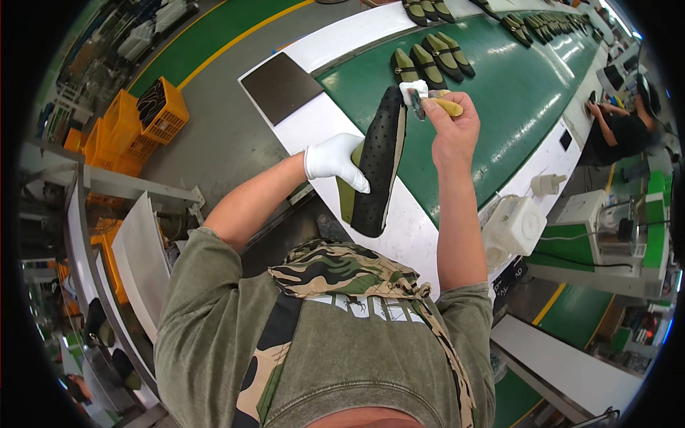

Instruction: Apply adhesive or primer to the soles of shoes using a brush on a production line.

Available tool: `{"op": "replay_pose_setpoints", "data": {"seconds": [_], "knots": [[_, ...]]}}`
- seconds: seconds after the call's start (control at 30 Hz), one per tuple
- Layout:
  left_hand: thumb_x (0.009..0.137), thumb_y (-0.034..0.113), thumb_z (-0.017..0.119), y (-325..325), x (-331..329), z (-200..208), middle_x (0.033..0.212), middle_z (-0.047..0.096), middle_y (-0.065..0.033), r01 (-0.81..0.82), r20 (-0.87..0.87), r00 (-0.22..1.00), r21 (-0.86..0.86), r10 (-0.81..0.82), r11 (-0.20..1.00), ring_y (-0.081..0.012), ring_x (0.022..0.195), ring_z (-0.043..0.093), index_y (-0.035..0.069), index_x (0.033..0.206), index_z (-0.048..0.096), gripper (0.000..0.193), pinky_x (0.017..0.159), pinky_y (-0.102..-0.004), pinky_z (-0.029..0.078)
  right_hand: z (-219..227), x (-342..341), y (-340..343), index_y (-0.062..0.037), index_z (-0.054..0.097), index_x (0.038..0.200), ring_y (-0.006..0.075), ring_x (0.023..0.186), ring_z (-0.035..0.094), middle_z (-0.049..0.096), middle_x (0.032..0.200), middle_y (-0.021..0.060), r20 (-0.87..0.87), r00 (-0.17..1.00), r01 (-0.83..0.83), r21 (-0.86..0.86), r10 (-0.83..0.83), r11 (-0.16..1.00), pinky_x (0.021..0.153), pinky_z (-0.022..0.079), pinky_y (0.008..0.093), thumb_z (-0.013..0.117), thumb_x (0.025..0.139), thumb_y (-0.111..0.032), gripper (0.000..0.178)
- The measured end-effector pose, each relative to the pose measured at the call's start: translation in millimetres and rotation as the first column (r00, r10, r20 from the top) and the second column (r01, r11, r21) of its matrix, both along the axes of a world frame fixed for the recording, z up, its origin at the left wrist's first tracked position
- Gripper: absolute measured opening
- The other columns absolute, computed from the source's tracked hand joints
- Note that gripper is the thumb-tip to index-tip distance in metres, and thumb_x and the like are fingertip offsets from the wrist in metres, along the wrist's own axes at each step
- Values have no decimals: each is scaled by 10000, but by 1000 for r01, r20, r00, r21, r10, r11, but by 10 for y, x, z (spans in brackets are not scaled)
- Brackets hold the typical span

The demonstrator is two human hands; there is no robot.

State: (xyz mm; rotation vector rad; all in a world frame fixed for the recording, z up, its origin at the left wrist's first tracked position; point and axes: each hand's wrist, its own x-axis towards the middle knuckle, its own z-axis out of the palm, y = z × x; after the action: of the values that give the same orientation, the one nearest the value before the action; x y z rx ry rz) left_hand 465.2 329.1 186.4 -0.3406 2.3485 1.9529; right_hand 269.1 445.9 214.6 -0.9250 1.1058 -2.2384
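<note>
- Your olive shirt [357,357] is nearest, below both hands, with camouflage cloth [342,267] bunched on it just below the shoe.
- Your left grip [334,160], gloved in white, is closed around a black-and-green shoe [379,167], thumb against the dotted sole. You have the shoe tilted steeply, its upper end near your other hand.
- Your right grip [454,132], bare, is pinched narrow around a yellow-handled tool [449,107]; a white pad [414,91] sits just left of it, at the shoe's upper end.
- Closest in the way, just beyond your right grip, green shoes with black straps [433,58] stand on the green surface [492,143]; more shoes [544,27] line up farther beyond and to the right.
- Left of and beyond your left grip, a dark square panel [280,88] lies on the white border [312,118], whose outer edge passes behind that wrist; past it are the floor and orange crates [163,110].
- Right of and nearer you than your right grip, beside that forearm, stands a white plastic container [524,226].
- Rightward from your right grip, a broad stretch of green surface reaches its far white edging [531,165]; a co-worker [621,128] sits well beyond.
</note>
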Motion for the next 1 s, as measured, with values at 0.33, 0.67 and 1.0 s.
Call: {"op": "replay_pose_setpoints", "data": {"seconds": [0.33,0.67,1.0], "knots": [[631,98,780,-237,525,-11,1126,661,-121,-167,-124,955,527,269,834,-221,1006,640,-19,1259,570,673,941,-346,500,-315,417,-88,-36,500,791,107,832,543,623,933,106,-218,901,-343,172,376,923,723,440,244,682,742,43,205],[628,174,720,-393,1157,18,1133,659,-149,-338,-172,842,572,512,747,-245,1016,649,-64,1246,557,682,942,-351,505,-321,961,-381,-53,495,787,127,886,559,612,908,87,-157,831,-503,194,533,842,746,452,263,679,748,55,216],[697,101,658,-484,1962,-143,1122,671,-170,-529,-69,657,668,751,524,-273,1019,658,-78,1210,576,549,953,-372,509,-322,1211,-490,-65,486,769,120,838,551,614,900,88,-37,559,-758,383,829,528,712,435,263,690,697,34,238]]}}
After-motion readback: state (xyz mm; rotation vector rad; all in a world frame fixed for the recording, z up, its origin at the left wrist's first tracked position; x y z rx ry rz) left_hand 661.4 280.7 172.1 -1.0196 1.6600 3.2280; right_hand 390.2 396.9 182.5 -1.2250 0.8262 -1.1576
